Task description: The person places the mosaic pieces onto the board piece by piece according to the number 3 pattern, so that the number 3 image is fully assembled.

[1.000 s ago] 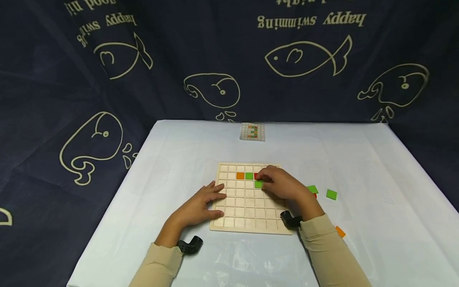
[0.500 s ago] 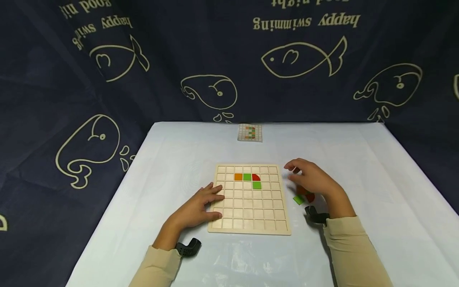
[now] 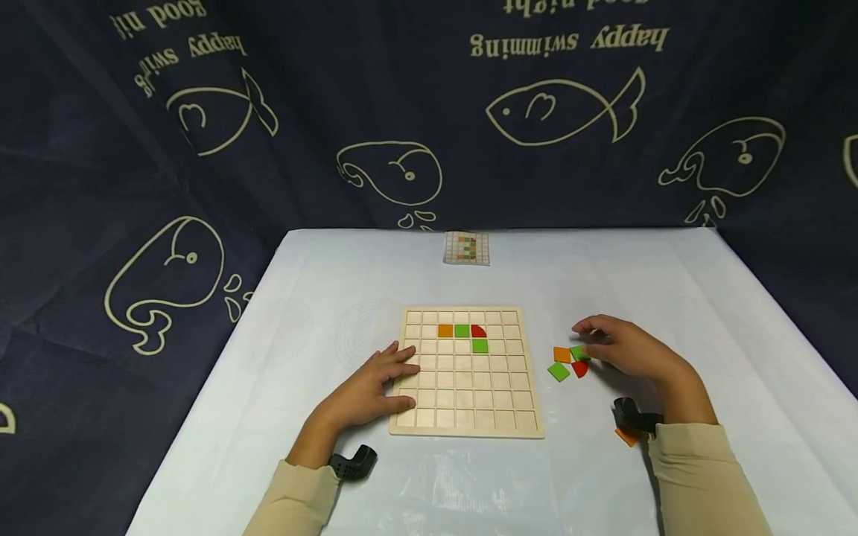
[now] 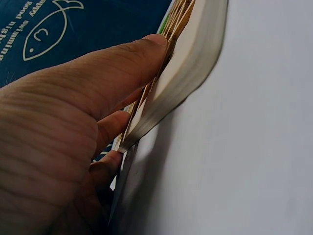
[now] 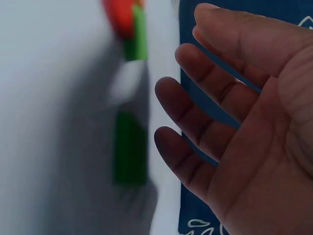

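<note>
My left hand (image 3: 372, 383) lies at the left edge of a pale wooden grid board (image 3: 445, 398), fingers spread and fingertips on its rim. Set in the board's upper cells are an orange square tile (image 3: 445, 330), a green square tile (image 3: 462, 330) and a red quarter-round tile (image 3: 479, 331); another green tile (image 3: 480, 345) sits below the red one. My right hand (image 3: 626, 348) hovers over the table to the right, fingers loosely bent and holding nothing in the right wrist view. A green tile (image 5: 131, 149) lies on the table close to its fingertips there.
Loose tiles lie right of the board: an orange one (image 3: 562, 355), a green one (image 3: 558, 372) and a red quarter-round (image 3: 580, 368). Another orange tile (image 3: 628, 437) is partly under the right wrist camera. A card (image 3: 466, 249) with a coloured grid pattern stands at the back.
My right hand has left the red tile on the board and moved right, past the loose tiles, uncovering several of them. The left hand stays at the board's edge.
</note>
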A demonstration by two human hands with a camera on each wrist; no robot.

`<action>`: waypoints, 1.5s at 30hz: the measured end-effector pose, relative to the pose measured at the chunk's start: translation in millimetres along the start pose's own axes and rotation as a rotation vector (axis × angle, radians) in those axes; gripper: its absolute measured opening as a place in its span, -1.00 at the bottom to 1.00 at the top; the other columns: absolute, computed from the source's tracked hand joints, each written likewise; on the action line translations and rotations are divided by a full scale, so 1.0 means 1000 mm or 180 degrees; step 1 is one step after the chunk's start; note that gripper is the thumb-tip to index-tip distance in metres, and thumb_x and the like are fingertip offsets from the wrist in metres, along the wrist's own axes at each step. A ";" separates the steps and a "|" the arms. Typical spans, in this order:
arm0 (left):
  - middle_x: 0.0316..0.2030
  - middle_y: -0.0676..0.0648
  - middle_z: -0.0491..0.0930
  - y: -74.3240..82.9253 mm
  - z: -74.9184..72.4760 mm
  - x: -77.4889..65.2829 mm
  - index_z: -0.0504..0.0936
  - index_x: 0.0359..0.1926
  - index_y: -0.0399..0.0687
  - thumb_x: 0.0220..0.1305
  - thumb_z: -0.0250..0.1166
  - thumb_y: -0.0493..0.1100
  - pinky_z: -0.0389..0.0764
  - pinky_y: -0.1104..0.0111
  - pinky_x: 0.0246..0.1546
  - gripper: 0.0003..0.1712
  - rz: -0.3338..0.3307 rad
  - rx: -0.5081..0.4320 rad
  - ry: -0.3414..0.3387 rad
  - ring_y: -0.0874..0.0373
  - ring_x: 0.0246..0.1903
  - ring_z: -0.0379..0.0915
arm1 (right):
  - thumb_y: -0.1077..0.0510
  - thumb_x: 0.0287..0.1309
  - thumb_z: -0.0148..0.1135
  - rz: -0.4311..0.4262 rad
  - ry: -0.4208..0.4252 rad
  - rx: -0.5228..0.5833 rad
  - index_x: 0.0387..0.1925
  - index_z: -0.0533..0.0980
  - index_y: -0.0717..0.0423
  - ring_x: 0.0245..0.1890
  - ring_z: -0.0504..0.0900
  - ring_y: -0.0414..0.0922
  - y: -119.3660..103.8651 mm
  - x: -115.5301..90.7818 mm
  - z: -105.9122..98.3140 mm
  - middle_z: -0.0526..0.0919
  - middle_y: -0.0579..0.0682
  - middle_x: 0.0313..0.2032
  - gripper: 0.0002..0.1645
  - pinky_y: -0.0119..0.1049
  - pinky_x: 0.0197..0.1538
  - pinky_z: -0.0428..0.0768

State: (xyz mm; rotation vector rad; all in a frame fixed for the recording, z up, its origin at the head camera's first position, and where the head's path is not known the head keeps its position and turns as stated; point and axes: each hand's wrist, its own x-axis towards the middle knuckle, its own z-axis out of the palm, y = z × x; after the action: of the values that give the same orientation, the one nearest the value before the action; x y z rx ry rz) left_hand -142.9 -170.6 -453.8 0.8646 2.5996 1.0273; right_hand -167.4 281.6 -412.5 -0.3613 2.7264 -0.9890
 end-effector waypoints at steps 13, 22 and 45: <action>0.46 -0.05 0.22 0.001 -0.002 0.001 0.57 0.25 -0.13 0.19 0.46 -0.01 -0.16 -0.06 0.47 -0.36 0.0004 -0.0009 -0.0010 -0.05 0.51 -0.17 | 0.37 0.20 0.23 -0.0158 -0.0001 -0.0025 0.03 0.56 0.22 0.10 0.44 0.17 0.019 -0.004 0.012 0.56 0.20 0.06 -0.66 0.20 0.22 0.36; 0.46 -0.05 0.22 0.001 -0.001 0.001 0.57 0.25 -0.13 0.19 0.47 -0.02 -0.17 -0.04 0.48 -0.36 -0.0021 0.0006 -0.0026 -0.05 0.51 -0.16 | 0.41 0.18 0.20 -0.0208 0.0061 -0.0032 0.01 0.56 0.25 0.07 0.44 0.17 0.022 -0.005 0.016 0.56 0.21 0.03 -0.67 0.20 0.20 0.37; 0.45 -0.06 0.23 0.001 -0.001 0.001 0.57 0.26 -0.14 0.19 0.46 0.00 -0.17 -0.02 0.48 -0.35 -0.0014 0.0018 -0.0024 -0.05 0.51 -0.16 | 0.42 0.15 0.23 -0.0243 0.0178 -0.0193 -0.01 0.56 0.31 0.04 0.46 0.21 0.022 -0.003 0.018 0.56 0.26 0.00 -0.67 0.24 0.18 0.39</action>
State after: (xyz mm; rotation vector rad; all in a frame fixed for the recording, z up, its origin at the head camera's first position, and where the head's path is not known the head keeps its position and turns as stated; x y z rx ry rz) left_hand -143.7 -169.8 -452.1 0.8621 2.5985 1.0139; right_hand -163.2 287.8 -439.4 -0.4583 2.8171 -0.9505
